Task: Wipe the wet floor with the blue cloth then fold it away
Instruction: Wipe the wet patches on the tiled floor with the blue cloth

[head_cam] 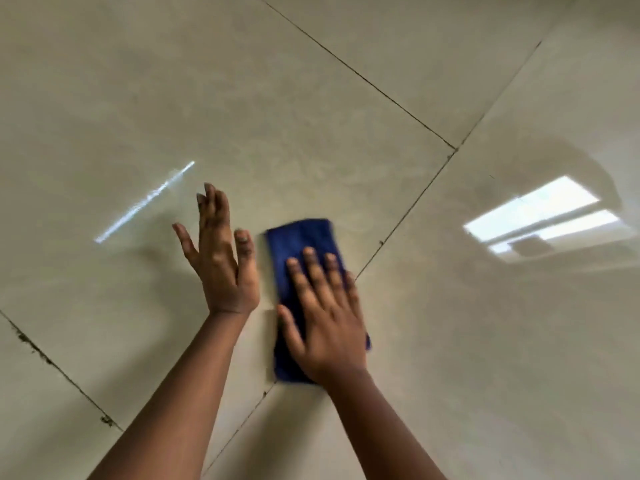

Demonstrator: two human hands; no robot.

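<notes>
Blue cloth (304, 271), folded into a narrow rectangle, lies flat on the floor (311, 116) over a dark grout line (408, 209) near where tile corners meet. Right hand (325, 317) is flat on top of it, palm down, fingers spread, covering its near half; far end of the cloth sticks out past the fingertips. Left hand (218, 258) is just beside the cloth's left edge, not touching it, held open, fingers straight and a bit apart, thumb toward the cloth; cannot tell if it touches the floor. Tiles are beige, glossy. Bright window reflection (540, 216) toward the right edge, thin light streak (145, 202) to the left. Cloth edges slightly blurred.
</notes>
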